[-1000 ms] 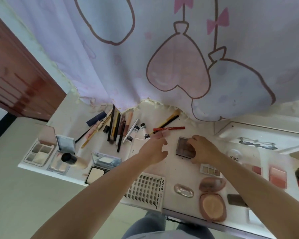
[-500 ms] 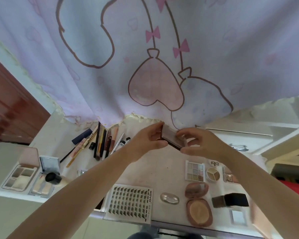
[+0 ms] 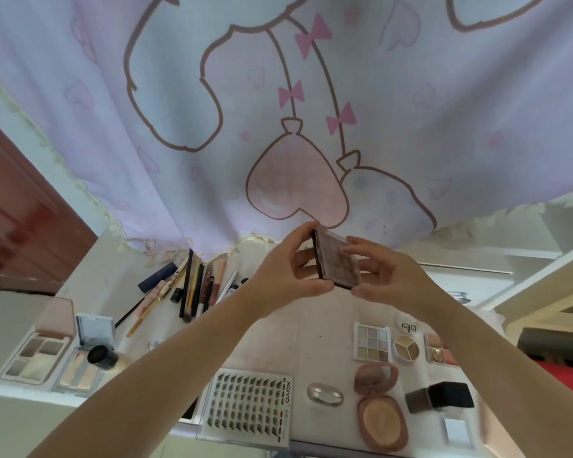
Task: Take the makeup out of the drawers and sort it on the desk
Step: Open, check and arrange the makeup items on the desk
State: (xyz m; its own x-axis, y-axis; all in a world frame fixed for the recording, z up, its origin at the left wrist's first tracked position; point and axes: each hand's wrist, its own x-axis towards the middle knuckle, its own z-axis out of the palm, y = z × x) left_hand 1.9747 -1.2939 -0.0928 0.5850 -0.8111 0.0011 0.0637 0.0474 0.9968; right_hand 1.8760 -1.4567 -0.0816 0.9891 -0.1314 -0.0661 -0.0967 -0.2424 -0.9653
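Left hand [image 3: 288, 269] and right hand [image 3: 387, 276] both pinching a dark eyeshadow palette [image 3: 336, 264] (tilted, clear lid) above the counter [image 3: 298, 328], pencils [image 3: 192, 285] lined up behind

pencils [image 3: 192, 285] desk [image 3: 278, 325] back-left | lash card [image 3: 248, 408] front | palettes [image 3: 371, 340] right

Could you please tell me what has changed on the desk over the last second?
The dark palette has been lifted off the desk; the left hand has joined the right hand and both grip it, raised and tilted. The pencils and lash card stayed put.
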